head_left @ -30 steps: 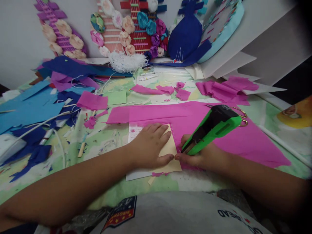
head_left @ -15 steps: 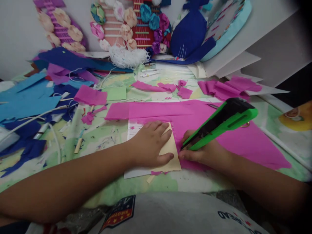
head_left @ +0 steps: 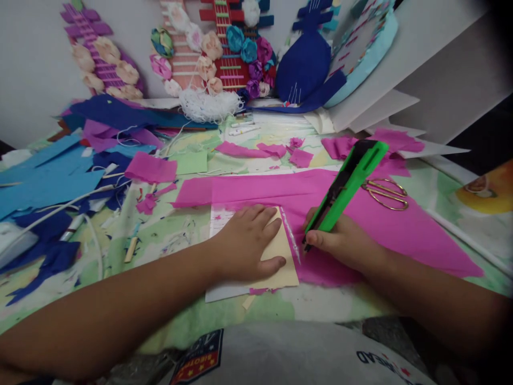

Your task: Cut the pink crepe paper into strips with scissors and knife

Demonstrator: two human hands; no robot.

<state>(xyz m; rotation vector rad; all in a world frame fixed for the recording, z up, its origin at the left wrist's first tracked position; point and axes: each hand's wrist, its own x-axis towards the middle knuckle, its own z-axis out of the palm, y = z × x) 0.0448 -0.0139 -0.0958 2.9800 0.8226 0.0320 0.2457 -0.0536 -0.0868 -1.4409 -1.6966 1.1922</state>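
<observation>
My left hand (head_left: pixel 252 243) lies flat, fingers spread, pressing a cream card (head_left: pixel 282 270) down on the pink crepe paper. Under the card, part of a white sheet (head_left: pixel 224 294) shows. A green and black utility knife (head_left: pixel 340 192) is gripped in my right hand (head_left: pixel 340 235), tilted with its lower end close to the pink paper (head_left: pixel 388 240). Between the card's right edge and the knife runs a ragged slit, white showing through it. Gold-handled scissors (head_left: pixel 387 193) rest on the pink paper beyond my right hand; their blades are hidden behind the knife.
Pink scraps (head_left: pixel 264 149) and a light green paper square (head_left: pixel 191 162) lie beyond the pink sheet. Blue paper (head_left: pixel 52 171) and a white cable (head_left: pixel 60 206) clutter the left. Decorated paper instruments (head_left: pixel 230 59) and a white yarn bundle (head_left: pixel 210 104) stand at the back.
My right hand and the knife have shifted right, away from the card, and the knife stands more upright. The slit beside the card now shows plainly. My left hand stays on the card.
</observation>
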